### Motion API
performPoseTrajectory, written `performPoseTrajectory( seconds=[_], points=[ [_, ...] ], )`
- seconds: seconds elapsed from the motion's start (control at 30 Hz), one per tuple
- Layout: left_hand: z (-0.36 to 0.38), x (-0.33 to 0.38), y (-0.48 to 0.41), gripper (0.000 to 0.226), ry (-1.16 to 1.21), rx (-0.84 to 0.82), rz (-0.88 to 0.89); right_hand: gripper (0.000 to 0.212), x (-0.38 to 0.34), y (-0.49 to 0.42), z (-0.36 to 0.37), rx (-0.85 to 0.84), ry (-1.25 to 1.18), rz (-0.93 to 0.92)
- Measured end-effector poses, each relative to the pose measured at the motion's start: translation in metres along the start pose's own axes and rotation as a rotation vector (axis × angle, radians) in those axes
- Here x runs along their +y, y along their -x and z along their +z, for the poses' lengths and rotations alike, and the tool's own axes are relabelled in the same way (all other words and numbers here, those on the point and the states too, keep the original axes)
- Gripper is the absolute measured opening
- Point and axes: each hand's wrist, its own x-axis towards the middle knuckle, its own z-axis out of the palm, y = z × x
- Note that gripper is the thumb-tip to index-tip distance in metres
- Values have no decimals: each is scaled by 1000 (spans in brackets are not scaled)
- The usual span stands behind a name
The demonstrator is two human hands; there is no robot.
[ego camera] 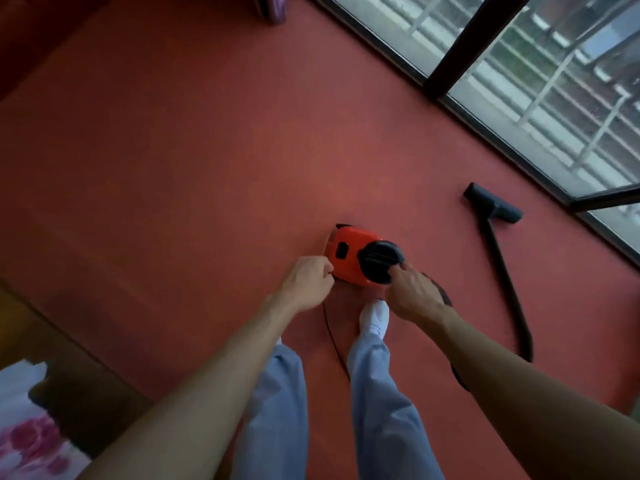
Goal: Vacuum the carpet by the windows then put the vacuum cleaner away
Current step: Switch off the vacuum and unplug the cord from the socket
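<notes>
Orange-red plastic on a red carpet, so the vacuum cleaner kinda blends in lol. It's got a black rectangular patch on top that could be a label or a switch, but it's too small and blurry to read any brand. It sits on the floor about mid-scene, just beyond the person's white sock and light blue trousers. The left hand has its grip closed, fingers curled tight at the near-left corner of the body, right where the thin black cord comes out and runs back between the legs. I can't tell if it's the cord or the casing between the fingers. The right hand grips the near rim of the big black round cap on the machine's right side, fingers curled over the edge. So the vacuum sits right between both hands, touching both. Off to the right, the black hose passes under the right forearm and leads into a straight tube ending in the dark floor head. That head lies flat on the carpet close to the windows, well apart from either hand. A dark window frame cuts across the far right, with white railing outside the glass. Near left there's white fabric with pink flowers, plus something purple at the far edge, too cropped to identify.
</notes>
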Motion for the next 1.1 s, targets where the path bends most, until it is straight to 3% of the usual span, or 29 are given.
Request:
performPoseTrajectory(
  seconds=[0.3,0.43,0.63,0.8,1.1],
  points=[
    [136,-56,-184,48,150,-78,-102,41,38,-174,126,54,156,-43],
    [182,-70,-233,60,142,-75,-129,42,47,-216,163,97,97,-75],
    [217,-77,-257,68,125,-49,-135,37,61,-245,188,-9,-1,9],
    [222,-81,-266,72,135,-83,-176,26,59,-250,192,15,-63,32],
    [237,-82,-275,78,132,-80,-197,26,60,-252,200,67,-58,23]
  ],
)
